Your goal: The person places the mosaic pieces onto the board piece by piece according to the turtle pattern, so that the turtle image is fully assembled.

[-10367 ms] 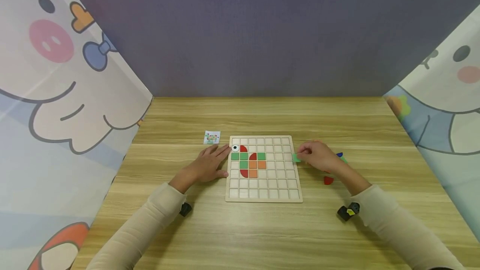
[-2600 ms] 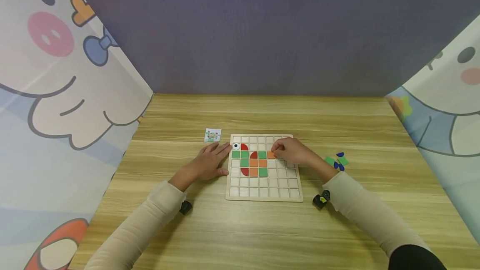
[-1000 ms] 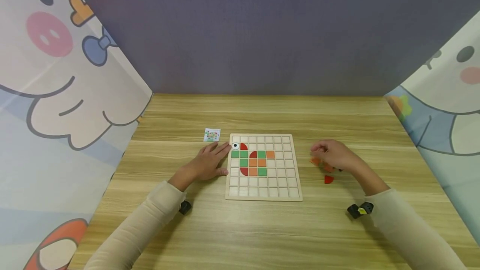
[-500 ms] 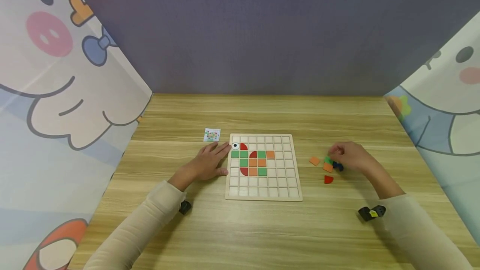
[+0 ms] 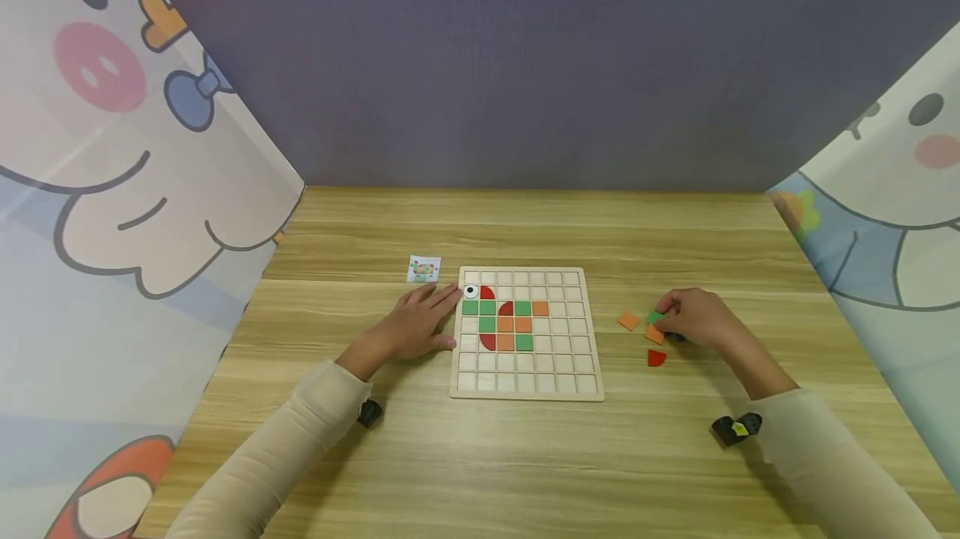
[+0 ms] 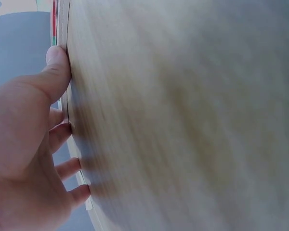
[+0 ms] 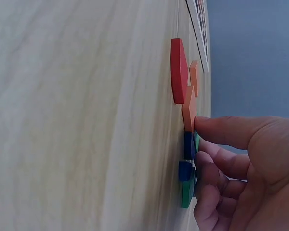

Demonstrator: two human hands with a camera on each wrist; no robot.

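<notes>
My left hand point(image 5: 415, 324) lies flat at the left edge of a wooden grid board point(image 5: 543, 383), fingertips and thumb touching its rim, also seen in the left wrist view. On the board, green, orange and red tiles and a round eye piece point(image 5: 470, 291) form a shape in the left half. Right of the board, my right hand point(image 5: 696, 319) is at a small pile, thumb and index finger pinching a green square tile point(image 5: 656, 317). An orange square tile point(image 5: 655, 335) lies against it. Blue pieces point(image 7: 188, 146) sit under the fingers, partly hidden.
A small printed picture card point(image 5: 424, 269) lies behind the left hand, near the board's corner. A loose orange tile point(image 5: 628, 321) and a red quarter-round tile point(image 5: 656, 358) lie near the pile. A dark wall panel point(image 5: 525, 64) stands behind the table.
A green tile and an orange tile have been added to the board since the earliest frame. My right hand has gone back from the board to the pile; the left hand has stayed put.
</notes>
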